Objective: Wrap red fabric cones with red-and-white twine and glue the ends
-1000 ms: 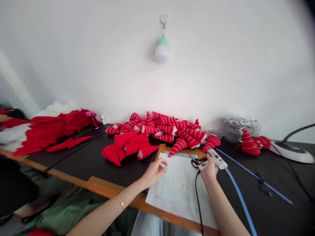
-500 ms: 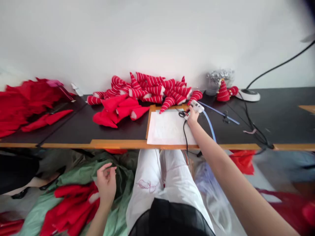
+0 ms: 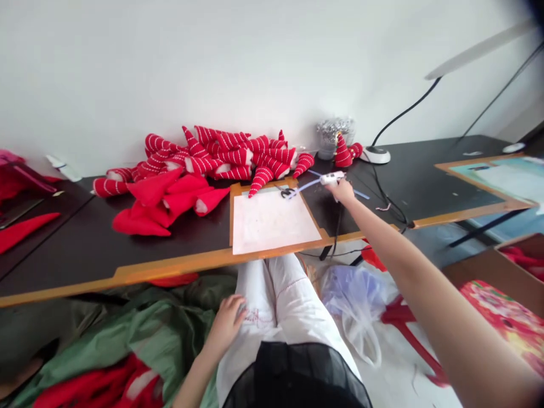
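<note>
My right hand [image 3: 343,191] reaches over the black table, closed around a white glue gun [image 3: 332,178]. From the gun a long bluish glue stick [image 3: 306,186] sticks out to the left, over small black-handled scissors [image 3: 286,192]. Those lie at the top edge of a white sheet [image 3: 274,224]. My left hand [image 3: 229,318] rests by my thigh with its fingers loosely bent and nothing visible in it. Behind the sheet is a heap of red cones with white stripes [image 3: 229,156]. Plain red cones [image 3: 159,204] lie to its left.
A tub of silver tinsel [image 3: 334,136], a finished-looking striped cone [image 3: 343,152] and a lamp base [image 3: 376,154] stand at the back right. A dark cord [image 3: 389,195] crosses the table. Green cloth [image 3: 157,334] with red pieces lies below left; a plastic bag [image 3: 357,306] is below right.
The view has swung to the right. My right hand has picked up and turned the glue gun, so its stick now points left. My left hand has come over to my thigh.
</note>
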A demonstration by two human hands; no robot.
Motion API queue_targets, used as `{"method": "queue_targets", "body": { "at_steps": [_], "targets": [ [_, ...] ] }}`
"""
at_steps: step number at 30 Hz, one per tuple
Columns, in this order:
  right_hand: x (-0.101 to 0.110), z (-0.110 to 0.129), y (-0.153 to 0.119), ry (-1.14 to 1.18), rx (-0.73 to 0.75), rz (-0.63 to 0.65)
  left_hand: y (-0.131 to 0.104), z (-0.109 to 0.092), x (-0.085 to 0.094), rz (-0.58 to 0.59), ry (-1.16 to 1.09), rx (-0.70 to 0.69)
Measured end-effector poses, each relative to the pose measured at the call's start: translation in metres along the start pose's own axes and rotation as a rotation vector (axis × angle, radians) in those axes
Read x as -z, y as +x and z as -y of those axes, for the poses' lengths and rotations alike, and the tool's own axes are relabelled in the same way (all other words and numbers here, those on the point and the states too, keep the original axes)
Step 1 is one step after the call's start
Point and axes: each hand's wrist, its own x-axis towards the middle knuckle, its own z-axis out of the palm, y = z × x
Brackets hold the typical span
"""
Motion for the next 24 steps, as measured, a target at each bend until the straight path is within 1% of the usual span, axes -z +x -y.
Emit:
{"method": "queue_targets", "body": {
  "at_steps": [2,4,7,9,13,14,15,17,19,20,22,24],
  "targets": [
    [0.002,-0.013,-0.005,-0.02,-0.071,-0.074,0.006,0.008,-0.007,0.046,0.031,0.008],
    [0.001,-0.025,-0.013,-0.027,-0.123,-0.148,0.005,0.017,-0.011,0.061,0.035,0.043],
    [-0.001,-0.04,-0.022,-0.011,-0.151,-0.269,-0.005,0.027,-0.012,0.055,-0.014,0.111],
    [-0.002,-0.047,-0.023,0.01,-0.156,-0.344,-0.012,0.029,-0.01,0.025,-0.044,0.147],
    [-0.001,-0.054,-0.019,0.074,-0.151,-0.432,-0.029,0.021,0.003,-0.07,-0.02,0.16],
    [-0.001,-0.054,-0.018,0.093,-0.146,-0.447,-0.035,0.018,0.008,-0.11,0.005,0.185],
    [0.0,-0.054,-0.018,0.111,-0.139,-0.462,-0.041,0.015,0.014,-0.159,0.037,0.237],
    [0.0,-0.053,-0.018,0.144,-0.128,-0.491,-0.054,0.01,0.025,-0.278,0.099,0.383],
    [0.0,-0.051,-0.02,0.171,-0.119,-0.514,-0.065,0.005,0.034,-0.382,0.107,0.489],
    [-0.001,-0.05,-0.021,0.181,-0.116,-0.523,-0.069,0.003,0.037,-0.413,0.087,0.504],
    [0.0,-0.048,-0.023,0.193,-0.1,-0.538,-0.073,-0.004,0.041,-0.447,0.033,0.476],
    [0.002,-0.046,-0.025,0.201,-0.067,-0.541,-0.071,-0.012,0.04,-0.44,0.004,0.432]
  ]
}}
